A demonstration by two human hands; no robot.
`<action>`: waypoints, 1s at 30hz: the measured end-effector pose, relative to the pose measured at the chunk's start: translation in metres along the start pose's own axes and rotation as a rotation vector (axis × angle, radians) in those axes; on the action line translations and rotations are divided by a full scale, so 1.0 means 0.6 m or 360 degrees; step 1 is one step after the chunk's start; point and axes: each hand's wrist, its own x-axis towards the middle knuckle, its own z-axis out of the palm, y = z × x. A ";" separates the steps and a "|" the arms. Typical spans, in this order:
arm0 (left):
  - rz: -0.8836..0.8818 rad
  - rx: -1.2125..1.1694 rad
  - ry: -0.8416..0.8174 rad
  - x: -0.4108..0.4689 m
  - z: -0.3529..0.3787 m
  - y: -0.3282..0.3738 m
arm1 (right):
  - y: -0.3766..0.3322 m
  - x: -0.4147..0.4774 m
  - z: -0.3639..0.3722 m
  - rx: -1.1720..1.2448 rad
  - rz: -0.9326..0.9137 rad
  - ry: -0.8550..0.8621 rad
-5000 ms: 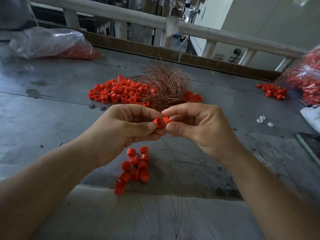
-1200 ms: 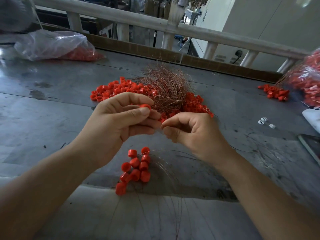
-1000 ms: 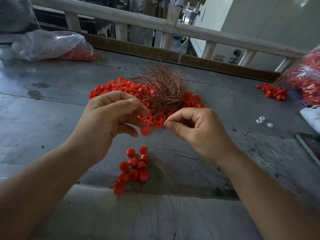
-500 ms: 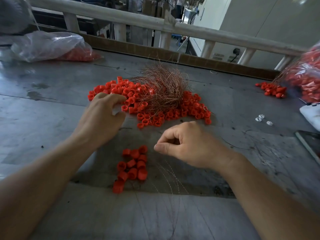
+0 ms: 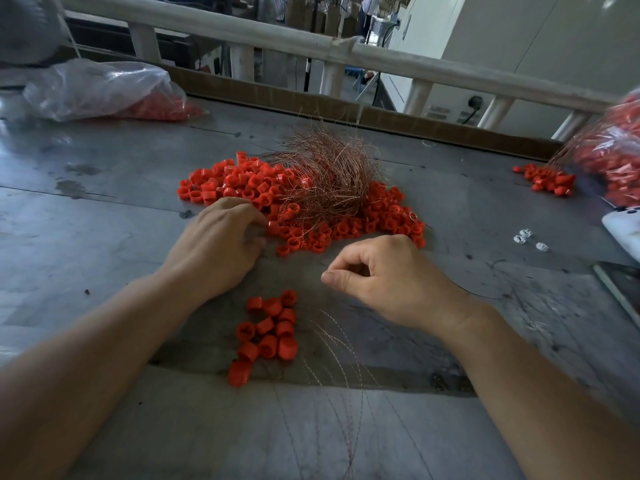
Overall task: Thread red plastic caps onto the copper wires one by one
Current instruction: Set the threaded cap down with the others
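1. The counter (image 5: 104, 237) is dull grey metal, mottled with darker stains and scuffs.
2. The big heap of caps (image 5: 239, 181) is a plain, bright orange-red.
3. The tangle of copper wires (image 5: 329, 174) is reddish-brown with a coppery sheen.
4. The small cluster of caps (image 5: 270, 330) is the same orange-red.
5. The loose copper strands (image 5: 332, 344) show as thin pale-copper lines against the grey.
6. The plastic bag (image 5: 97, 88) is clear with whitish glare, and red shows through at its lower right.
7. The railing (image 5: 277, 39) is off-white; the cardboard strip (image 5: 433, 124) is brown.
8. The three small pieces (image 5: 526, 237) are white; the far pile of caps (image 5: 547, 178) is red.
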 end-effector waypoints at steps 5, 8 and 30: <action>-0.0083 -0.0076 0.0013 0.000 -0.002 0.004 | 0.000 0.000 0.000 -0.0027 -0.0001 0.0016; 0.0039 -0.0048 -0.0017 -0.001 0.000 0.003 | 0.000 0.000 0.000 -0.0044 -0.0011 0.0016; -0.0127 -0.1039 0.0016 -0.028 -0.037 0.038 | 0.030 0.026 0.004 -0.0177 0.0014 0.0402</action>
